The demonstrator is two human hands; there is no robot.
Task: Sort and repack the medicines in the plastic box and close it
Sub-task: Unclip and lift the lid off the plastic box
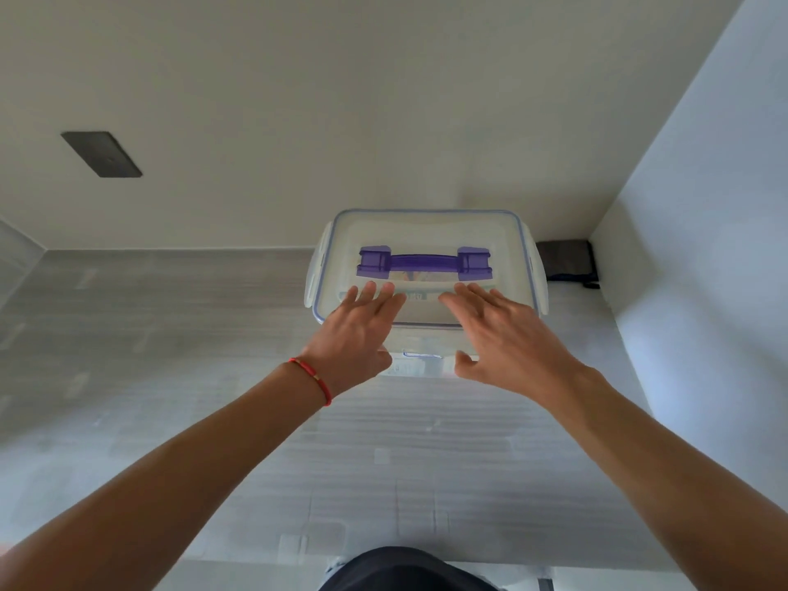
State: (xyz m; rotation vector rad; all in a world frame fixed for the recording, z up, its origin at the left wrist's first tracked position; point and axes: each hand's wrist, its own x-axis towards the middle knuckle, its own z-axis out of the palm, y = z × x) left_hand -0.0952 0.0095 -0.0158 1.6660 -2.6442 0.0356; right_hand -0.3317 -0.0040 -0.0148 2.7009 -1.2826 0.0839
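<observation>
Both hands spread flat, left hand (356, 322) and right hand (505, 330) pressing the lid of the plastic box (426, 236) at the counter's far right corner — rigid, light-looking, probably slick, best lifted by its purple handle (424, 263).

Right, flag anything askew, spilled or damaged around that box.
Nothing stands out. The plastic box sits square with its lid on and purple handle flat; left hand and right hand rest open on it. Nothing spilled.
</observation>
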